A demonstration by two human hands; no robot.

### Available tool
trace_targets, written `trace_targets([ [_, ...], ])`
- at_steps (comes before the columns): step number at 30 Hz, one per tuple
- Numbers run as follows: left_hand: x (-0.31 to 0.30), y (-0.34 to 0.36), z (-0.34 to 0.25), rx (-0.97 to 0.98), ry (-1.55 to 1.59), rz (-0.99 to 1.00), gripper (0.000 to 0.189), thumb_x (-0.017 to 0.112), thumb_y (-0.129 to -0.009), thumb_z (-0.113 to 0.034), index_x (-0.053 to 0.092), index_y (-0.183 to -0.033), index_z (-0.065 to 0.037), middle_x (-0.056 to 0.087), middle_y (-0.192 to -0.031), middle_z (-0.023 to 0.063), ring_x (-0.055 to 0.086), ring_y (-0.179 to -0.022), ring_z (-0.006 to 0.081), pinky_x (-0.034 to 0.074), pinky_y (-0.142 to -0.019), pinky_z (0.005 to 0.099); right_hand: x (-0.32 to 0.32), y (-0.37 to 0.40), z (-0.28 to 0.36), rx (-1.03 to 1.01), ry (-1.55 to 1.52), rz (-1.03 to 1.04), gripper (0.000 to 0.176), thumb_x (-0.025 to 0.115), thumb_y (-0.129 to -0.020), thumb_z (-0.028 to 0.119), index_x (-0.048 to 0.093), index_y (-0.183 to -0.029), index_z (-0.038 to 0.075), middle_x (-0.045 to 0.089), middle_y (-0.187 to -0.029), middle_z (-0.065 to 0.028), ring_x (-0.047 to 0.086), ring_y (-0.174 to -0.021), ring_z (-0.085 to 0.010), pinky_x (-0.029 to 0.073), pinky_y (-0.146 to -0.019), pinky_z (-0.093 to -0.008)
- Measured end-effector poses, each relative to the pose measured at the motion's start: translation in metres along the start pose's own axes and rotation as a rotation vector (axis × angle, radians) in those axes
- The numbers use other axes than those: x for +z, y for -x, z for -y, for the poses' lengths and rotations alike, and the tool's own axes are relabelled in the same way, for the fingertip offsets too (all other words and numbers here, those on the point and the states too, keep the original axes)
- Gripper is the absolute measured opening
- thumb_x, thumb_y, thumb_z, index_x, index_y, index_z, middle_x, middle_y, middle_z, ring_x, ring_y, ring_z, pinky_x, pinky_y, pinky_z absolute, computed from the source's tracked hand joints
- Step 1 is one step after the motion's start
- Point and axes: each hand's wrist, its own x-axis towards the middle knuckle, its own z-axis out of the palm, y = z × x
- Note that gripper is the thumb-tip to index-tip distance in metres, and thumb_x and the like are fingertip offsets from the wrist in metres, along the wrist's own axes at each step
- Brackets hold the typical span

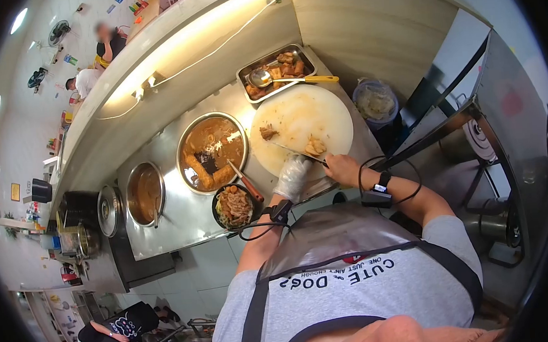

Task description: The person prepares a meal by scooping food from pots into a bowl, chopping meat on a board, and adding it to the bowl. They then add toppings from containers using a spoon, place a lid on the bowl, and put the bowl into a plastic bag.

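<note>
The long, narrow metal-bladed knife (293,150) lies over the large round white cutting board (333,114), its long axis slanting from the person's bare right hand (344,169) at near right to a tip at far left. The right fingers are curled around its dark handle. The left hand (293,175), in a clear crinkled plastic glove, rests at the board's near edge, its fingers pointing far and close beside the blade on the near side; whether they grip anything or touch the blade I can't make out.

A small heap of pale yellow cut food (314,145) lies just on the far side of the blade, toward the handle end and near both hands. A darker, shredded-looking brown clump (268,132) lies at far left by the tip, the left hand being the nearer one.

The board is flat and matte, stained with brownish smears and crumbs, on a shiny steel desk (173,218). At its far side stands a rectangular steel tray (244,88) of glossy brown chunks (289,60), with a yellow-handled metal ladle (260,78) across it. To the left are a wide round steel pan (178,145) of brown liquid (225,142) and, nearer, a black round bowl (214,206) heaped with sliced food (234,205)
</note>
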Motion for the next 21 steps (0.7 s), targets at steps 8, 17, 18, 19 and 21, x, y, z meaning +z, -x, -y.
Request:
trace_targets([
  [8,-0.001,-0.007,0.000,0.001,0.095,-0.025,0.013,0.057,-0.079,-0.005,0.063,-0.091,-0.003,0.063,-0.087,0.0179,0.060,-0.084,0.0349,0.051,-0.072,0.0434,-0.025,0.002,0.006,0.024,-0.109,0.042,0.026,0.059,-0.088,0.024,0.060,-0.090,-0.002,0.065,-0.077,-0.0261,0.065,-0.076,-0.0432,0.052,-0.070,-0.0492],
  [17,0.002,-0.004,0.001,0.011,-0.004,0.011,0.012,0.056,-0.077,-0.003,0.062,-0.088,-0.004,0.061,-0.085,0.0162,0.060,-0.082,0.0344,0.050,-0.072,0.0432,-0.002,-0.005,0.001,0.052,-0.123,0.022,0.028,0.059,-0.088,0.024,0.059,-0.088,-0.004,0.065,-0.077,-0.0255,0.065,-0.076,-0.0432,0.052,-0.071,-0.0484],
  [18,0.001,-0.004,0.003,0.028,-0.029,0.032,0.013,0.056,-0.077,-0.003,0.062,-0.088,-0.004,0.061,-0.085,0.0158,0.059,-0.082,0.0344,0.050,-0.072,0.0433,-0.003,-0.004,0.001,0.051,-0.122,0.013,0.028,0.059,-0.088,0.024,0.059,-0.088,-0.004,0.065,-0.077,-0.0255,0.065,-0.076,-0.0432,0.052,-0.071,-0.0484],
  [19,0.000,-0.005,0.006,0.035,-0.037,0.025,0.013,0.056,-0.077,-0.003,0.062,-0.088,-0.004,0.061,-0.085,0.0158,0.059,-0.082,0.0344,0.050,-0.072,0.0433,-0.005,-0.005,0.000,0.053,-0.124,0.019,0.029,0.059,-0.088,0.024,0.059,-0.088,-0.005,0.065,-0.077,-0.0258,0.065,-0.077,-0.0431,0.052,-0.071,-0.0485],
  [21,-0.001,-0.003,0.005,0.024,0.000,0.060,0.014,0.056,-0.076,-0.002,0.062,-0.089,-0.004,0.060,-0.087,0.0154,0.059,-0.085,0.0346,0.050,-0.074,0.0430,-0.012,-0.006,0.001,0.055,-0.123,0.032,0.029,0.059,-0.088,0.024,0.059,-0.087,-0.005,0.065,-0.077,-0.0261,0.065,-0.077,-0.0430,0.052,-0.071,-0.0485],
])
